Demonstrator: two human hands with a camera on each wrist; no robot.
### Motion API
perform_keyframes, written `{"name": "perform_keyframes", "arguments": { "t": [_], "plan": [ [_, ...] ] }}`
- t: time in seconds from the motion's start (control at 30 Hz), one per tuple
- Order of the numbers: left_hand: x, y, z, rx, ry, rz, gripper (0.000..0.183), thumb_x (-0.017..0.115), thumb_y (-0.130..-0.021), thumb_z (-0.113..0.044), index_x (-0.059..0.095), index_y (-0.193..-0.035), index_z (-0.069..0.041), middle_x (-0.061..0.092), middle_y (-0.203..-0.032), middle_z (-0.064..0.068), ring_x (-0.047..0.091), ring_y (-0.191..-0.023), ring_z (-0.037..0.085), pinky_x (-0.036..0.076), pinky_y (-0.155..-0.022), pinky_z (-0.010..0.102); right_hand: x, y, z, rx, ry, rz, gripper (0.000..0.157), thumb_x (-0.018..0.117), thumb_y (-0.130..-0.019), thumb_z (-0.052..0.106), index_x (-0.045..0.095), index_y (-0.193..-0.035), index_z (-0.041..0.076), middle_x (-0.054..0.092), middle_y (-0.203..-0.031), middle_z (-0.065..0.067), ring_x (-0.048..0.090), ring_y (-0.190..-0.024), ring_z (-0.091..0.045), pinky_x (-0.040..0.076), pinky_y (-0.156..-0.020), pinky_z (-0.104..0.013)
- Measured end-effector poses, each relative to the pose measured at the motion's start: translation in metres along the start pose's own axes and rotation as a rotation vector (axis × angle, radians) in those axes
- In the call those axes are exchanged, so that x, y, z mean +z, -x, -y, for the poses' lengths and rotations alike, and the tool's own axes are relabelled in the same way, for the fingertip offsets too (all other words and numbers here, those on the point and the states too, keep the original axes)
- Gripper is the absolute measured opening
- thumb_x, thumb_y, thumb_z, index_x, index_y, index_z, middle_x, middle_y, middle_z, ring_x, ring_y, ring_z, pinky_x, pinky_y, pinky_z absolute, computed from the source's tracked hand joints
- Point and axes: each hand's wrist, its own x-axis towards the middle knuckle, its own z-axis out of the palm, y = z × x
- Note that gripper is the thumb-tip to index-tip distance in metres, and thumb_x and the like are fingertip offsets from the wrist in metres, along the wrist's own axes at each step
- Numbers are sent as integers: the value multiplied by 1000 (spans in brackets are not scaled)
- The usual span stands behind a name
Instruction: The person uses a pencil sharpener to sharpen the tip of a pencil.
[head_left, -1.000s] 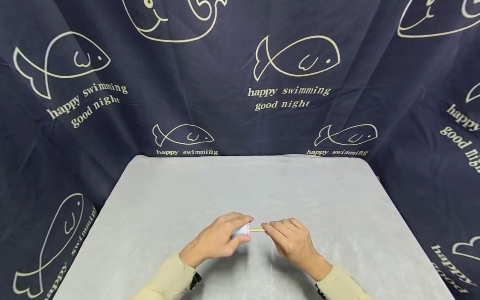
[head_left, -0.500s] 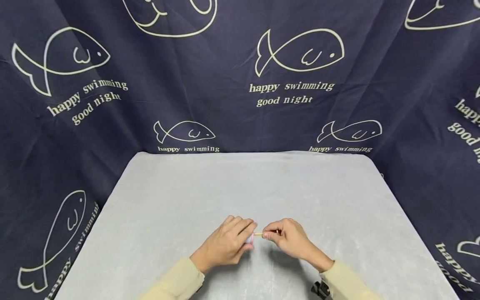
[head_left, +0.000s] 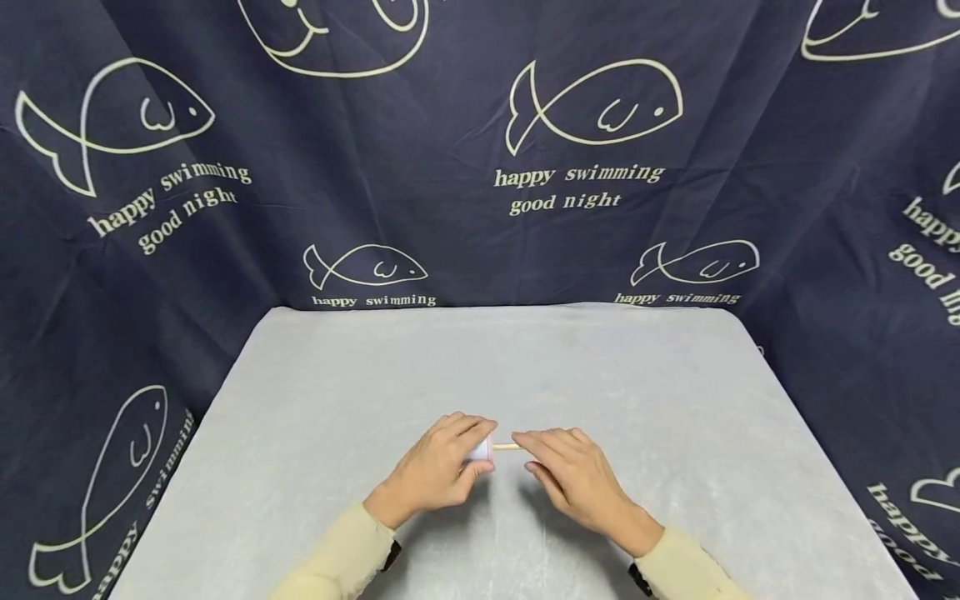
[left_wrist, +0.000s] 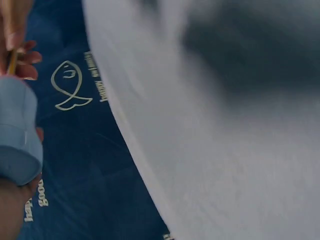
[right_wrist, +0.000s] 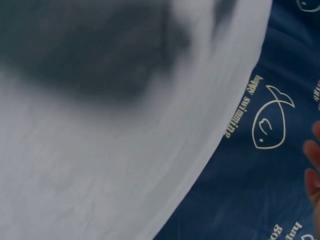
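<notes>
In the head view my left hand grips a light blue pencil sharpener with a pink rim, its fingers over the top and the thumb below. The left wrist view shows the sharpener's smooth, waisted body at the left edge. A thin yellowish pencil sticks out of its right end, lying level. At the pencil's outer end is my right hand, its fingertips around the pencil and hiding its tip. Only a few right fingers show at the edge of the right wrist view.
A pale grey cloth covers the table beneath the hands. Dark blue curtains with fish drawings and lettering hang behind it and on both sides. Both hands are above the table's near half and cast shadows on it.
My right hand has rolled from a thumb-and-finger pinch half a second ago to fingers lying over the pencil. Both hands have shifted slightly up and left in view; the left keeps its grip.
</notes>
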Motion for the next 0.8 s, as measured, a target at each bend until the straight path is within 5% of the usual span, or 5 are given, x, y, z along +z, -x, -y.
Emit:
{"name": "perform_keyframes", "arguments": {
  "t": [0.13, 0.27, 0.5, 0.63, 0.8],
  "plan": [
    [-11, -2, 0, -193, 258, 116, 39, 69, -85, -19, 63, -118, 2, 68, -109, 10, 64, -94, 18, 53, -79, 28, 2, 1, -4, -133, 79, -53, 39, 40, -103, 31, 62, -124, 5, 67, -110, -2, 63, -91, -17, 47, -78, -32],
    [-18, -6, 1, -295, 435, 208, 31, 68, -86, -14, 65, -115, -4, 69, -100, 5, 58, -78, 8, 49, -67, 20, 3, -2, -4, -221, 118, -140, 34, 45, -101, 27, 65, -117, 4, 69, -103, -2, 63, -84, -16, 47, -74, -31],
    [-21, -12, -1, -306, 502, 289, 28, 67, -87, -15, 67, -113, -5, 68, -96, 3, 55, -76, 4, 47, -68, 18, 2, -15, 1, -282, 182, -340, 29, 52, -98, 25, 74, -93, 7, 70, -80, 2, 61, -65, -11, 45, -61, -24],
    [-18, -13, -3, -301, 529, 312, 29, 66, -88, -16, 66, -114, -4, 69, -98, 7, 57, -79, 4, 47, -71, 18, 0, -24, 4, -309, 236, -435, 33, 52, -98, 26, 74, -78, 10, 65, -67, 7, 50, -51, -6, 34, -50, -16],
    [-13, -10, -6, -286, 528, 286, 29, 66, -87, -13, 66, -115, -3, 69, -99, 8, 57, -78, 5, 48, -70, 18, 1, -20, 8, -230, 200, -409, 34, 51, -98, 29, 71, -76, 13, 58, -60, 10, 38, -44, -3, 21, -46, -12]
  ]
}}
